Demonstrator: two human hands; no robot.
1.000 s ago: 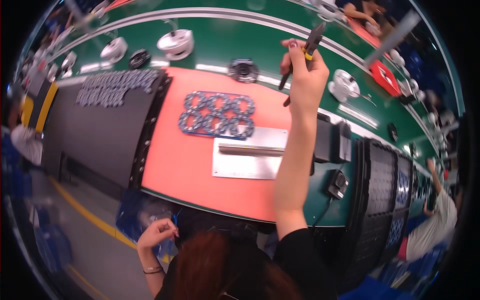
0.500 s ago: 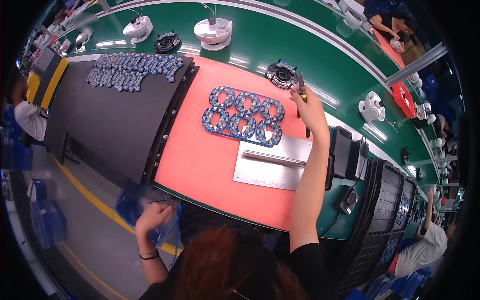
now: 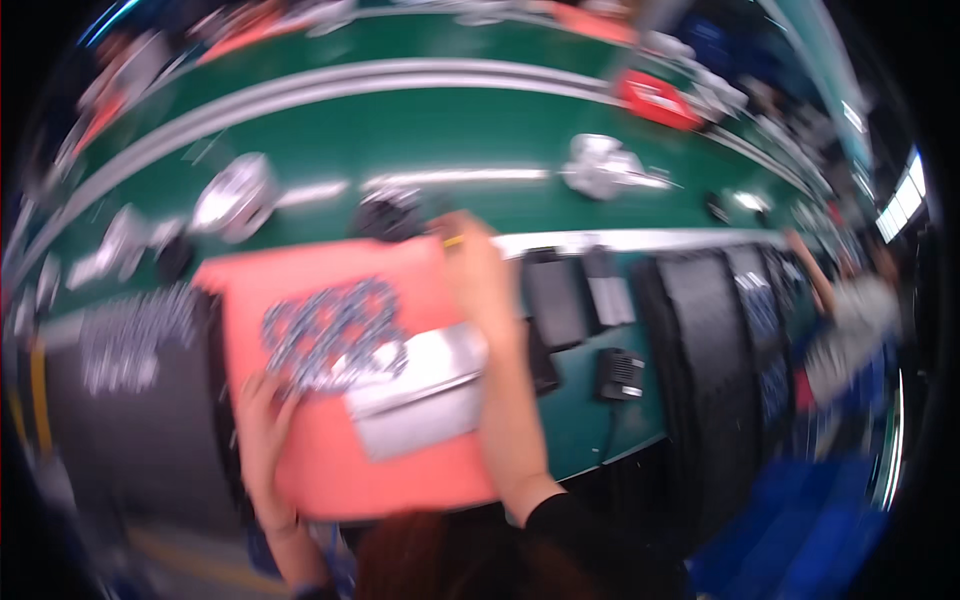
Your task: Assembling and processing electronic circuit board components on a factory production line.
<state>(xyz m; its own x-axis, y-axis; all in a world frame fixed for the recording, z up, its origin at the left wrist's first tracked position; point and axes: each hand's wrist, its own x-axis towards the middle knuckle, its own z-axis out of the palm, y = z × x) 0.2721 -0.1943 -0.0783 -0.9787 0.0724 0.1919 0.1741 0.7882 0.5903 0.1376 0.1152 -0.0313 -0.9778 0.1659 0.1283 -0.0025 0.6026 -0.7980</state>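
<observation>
At the left, rows of small blue-grey circuit boards (image 3: 140,335), blurred, lie on a matt dark sheet (image 3: 130,440). Just right of its edge, the left hand (image 3: 262,425) is over the left part of a smooth pink mat (image 3: 340,470), which covers part of the green surface (image 3: 575,450). Its fingertips are at the near left corner of a panel of ring-shaped circuit boards (image 3: 335,330); blur hides whether they touch, and I cannot tell whether this grip is spread or pinching the edge. The panel lies far and right of that hand, on the mat, its long axis running left to right and slanting slightly away at the right end. The left hand is the nearer of the two. Beyond the mat's far edge sits a dark round part (image 3: 390,215). The panel's near right corner meets or overlaps a shiny, rectangular metal plate (image 3: 420,432) with a straight raised bar (image 3: 420,393); I cannot tell which. To the far right of the panel and apart from it, the right hand (image 3: 475,265) has its fingers closed around a hand tool (image 3: 453,241) with a yellow band, its shape smeared. Farther right stand black box-shaped units (image 3: 555,305), a black vented unit (image 3: 620,375) nearer, then black trays (image 3: 700,340) with blue boards (image 3: 760,310).
</observation>
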